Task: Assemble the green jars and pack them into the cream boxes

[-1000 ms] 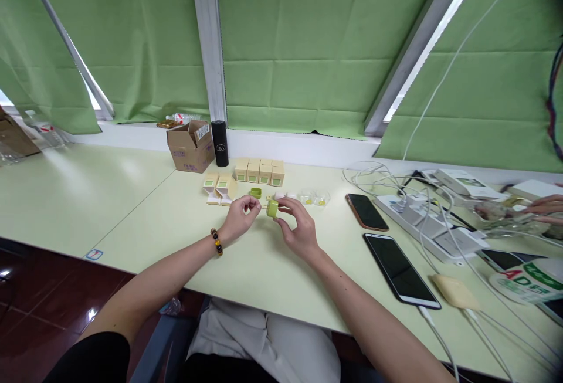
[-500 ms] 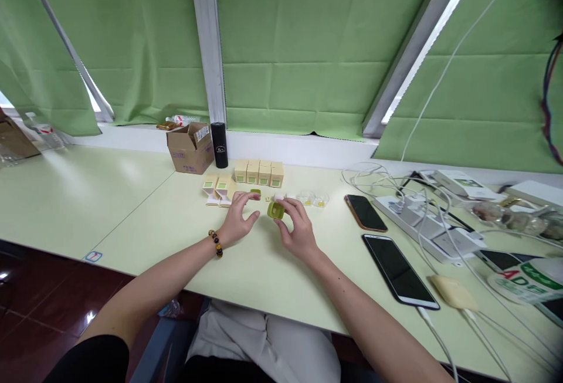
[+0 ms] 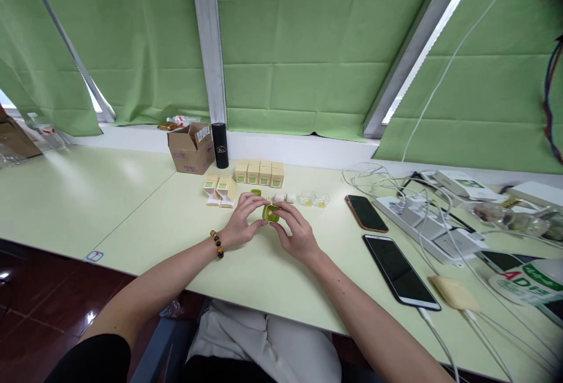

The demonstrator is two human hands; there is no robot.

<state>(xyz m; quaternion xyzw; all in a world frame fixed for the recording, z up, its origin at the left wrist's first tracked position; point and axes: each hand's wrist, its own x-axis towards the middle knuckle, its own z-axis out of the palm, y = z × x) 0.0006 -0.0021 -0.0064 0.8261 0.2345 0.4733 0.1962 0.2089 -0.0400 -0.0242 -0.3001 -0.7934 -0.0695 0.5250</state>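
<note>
Between my two hands is a small olive-green square case, hollow side toward me. My left hand grips its left edge with thumb and fingertips. On the opposite edge, my right hand pinches it the same way. Just beyond my left fingers lies another olive-green piece on the table. Small white pieces sit past my right fingertips. To their right are clear plastic cups with something yellow inside. Two opened cream cartons stand to the left, and several closed cream boxes form a row behind.
A brown cardboard box and a black cylinder stand at the back. Right of my arm lie two phones, a white power strip, tangled cables and a cream power bank. A labelled bottle lies at far right.
My left hand has left the green piece at the back and come to the case, gripping it. My right hand has brought the case slightly left.
</note>
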